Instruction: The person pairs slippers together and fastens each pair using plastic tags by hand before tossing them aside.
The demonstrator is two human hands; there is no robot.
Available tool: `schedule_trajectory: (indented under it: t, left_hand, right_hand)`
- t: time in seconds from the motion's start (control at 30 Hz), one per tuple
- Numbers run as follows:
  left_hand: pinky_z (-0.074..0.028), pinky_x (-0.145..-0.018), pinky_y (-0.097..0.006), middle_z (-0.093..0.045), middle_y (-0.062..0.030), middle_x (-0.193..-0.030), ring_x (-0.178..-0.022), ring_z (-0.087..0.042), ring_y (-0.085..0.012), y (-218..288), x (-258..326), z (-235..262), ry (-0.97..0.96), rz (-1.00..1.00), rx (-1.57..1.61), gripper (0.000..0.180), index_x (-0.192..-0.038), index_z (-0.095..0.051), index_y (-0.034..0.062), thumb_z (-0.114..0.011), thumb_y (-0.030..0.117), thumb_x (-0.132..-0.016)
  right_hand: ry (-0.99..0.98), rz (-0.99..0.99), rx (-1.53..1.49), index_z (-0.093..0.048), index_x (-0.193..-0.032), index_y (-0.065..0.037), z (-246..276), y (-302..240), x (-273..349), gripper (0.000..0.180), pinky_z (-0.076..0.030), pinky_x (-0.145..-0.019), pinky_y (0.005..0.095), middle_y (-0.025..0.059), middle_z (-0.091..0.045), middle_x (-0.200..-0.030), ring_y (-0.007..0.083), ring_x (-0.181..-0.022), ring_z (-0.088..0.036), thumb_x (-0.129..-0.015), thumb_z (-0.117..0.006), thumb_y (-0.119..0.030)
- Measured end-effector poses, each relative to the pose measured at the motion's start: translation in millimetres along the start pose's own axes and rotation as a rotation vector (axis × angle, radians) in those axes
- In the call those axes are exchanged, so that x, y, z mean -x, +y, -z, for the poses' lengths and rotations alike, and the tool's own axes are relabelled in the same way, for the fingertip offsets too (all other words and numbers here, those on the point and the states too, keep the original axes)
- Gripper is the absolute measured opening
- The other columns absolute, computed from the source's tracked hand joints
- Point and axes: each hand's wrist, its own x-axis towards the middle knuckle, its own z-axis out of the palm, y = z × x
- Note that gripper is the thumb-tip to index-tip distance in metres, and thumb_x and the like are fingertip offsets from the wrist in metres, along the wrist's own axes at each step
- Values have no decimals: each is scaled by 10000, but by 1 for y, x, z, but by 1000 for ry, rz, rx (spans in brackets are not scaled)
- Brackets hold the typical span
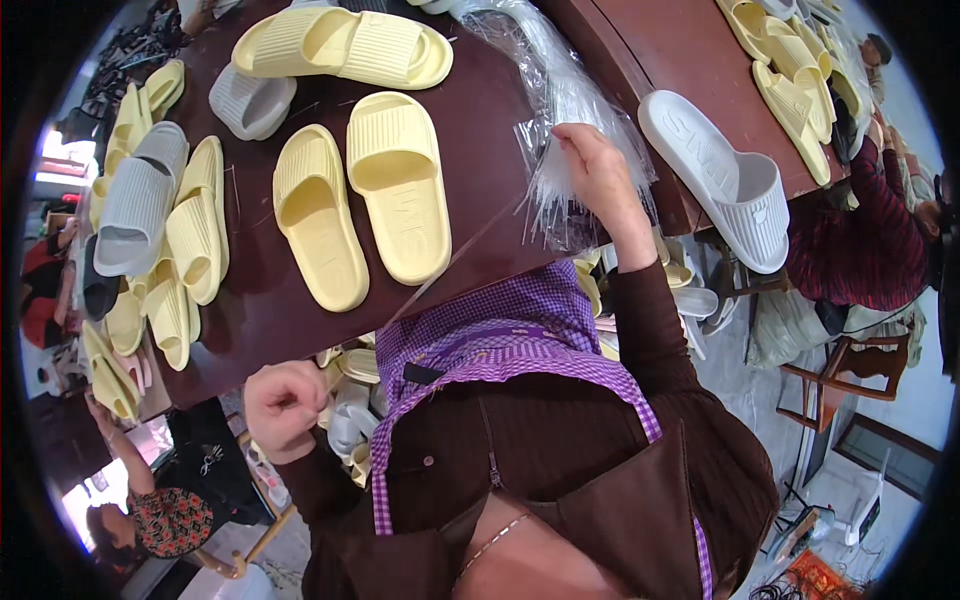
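Note:
My right hand (602, 185) reaches over a bundle of thin clear plastic strips (560, 205) on the dark red table; its bent fingers close at the bundle, though the exact grip is partly hidden. My left hand (284, 405) is curled into a loose fist just off the table's near edge, and whatever may be inside it is hidden. Between the hands, a pair of pale yellow ribbed slide sandals, the left one (335, 262) and the right one (425, 235), lies sole down. Beyond them another yellow slide (390, 50) lies crosswise beside a grey slide (252, 102).
Yellow and grey slides pile up at the table's left, with a grey one (143, 200) on top. A grey slide (715, 175) sits at the right table edge. More yellow slides (790, 100) lie far right. Other people work on both sides. Slides also lie below the table.

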Motion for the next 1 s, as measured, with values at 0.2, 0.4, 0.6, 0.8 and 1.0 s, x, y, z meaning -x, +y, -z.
schedule_trajectory:
  t: [0.2,0.4,0.6,0.8,1.0]
  left_hand:
    - [-319,-447,-265,-477,-50,-560,-478,-426,-139,16,50,36,155,-76,205,175,-614,-471,4,-630,61,-663]
    - [-311,-452,-258,-488,-60,-594,-504,-430,-129,21,35,16,297,-93,-96,162,-611,-459,13,-603,52,-675]
    - [-303,-469,-238,-499,-33,-615,-532,-434,-84,46,-28,-1,17,70,-472,96,-654,-485,1,-573,30,-681]
    - [-328,-490,-253,-526,-72,-662,-546,-455,-107,54,-66,-37,-136,254,-402,53,-675,-521,8,-568,14,-699]
    - [-377,-573,-187,-559,-8,-792,-643,-471,-34,19,-81,-31,-78,76,84,118,-920,-592,14,-583,5,-803]
  right_hand:
    - [41,35,3,-615,-1030,-1,-3,9,0,189,-490,-787,331,168,-646,-983,298,-916,-633,-863,-526,9]
    - [-1,-132,-295,-633,-1023,-4,14,-21,0,206,-486,-740,261,130,-649,-930,207,-842,-632,-848,-533,41]
    - [-87,342,-266,-635,-1000,22,32,-137,-2,250,-484,-658,273,110,-622,-835,188,-726,-602,-754,-634,69]
    - [-178,675,-312,-626,-967,42,-13,-151,8,285,-471,-597,327,125,-613,-803,244,-662,-581,-689,-688,49]
    - [-174,568,-340,-625,-925,43,-8,-144,5,224,-472,-594,327,125,-626,-786,243,-658,-580,-705,-663,60]
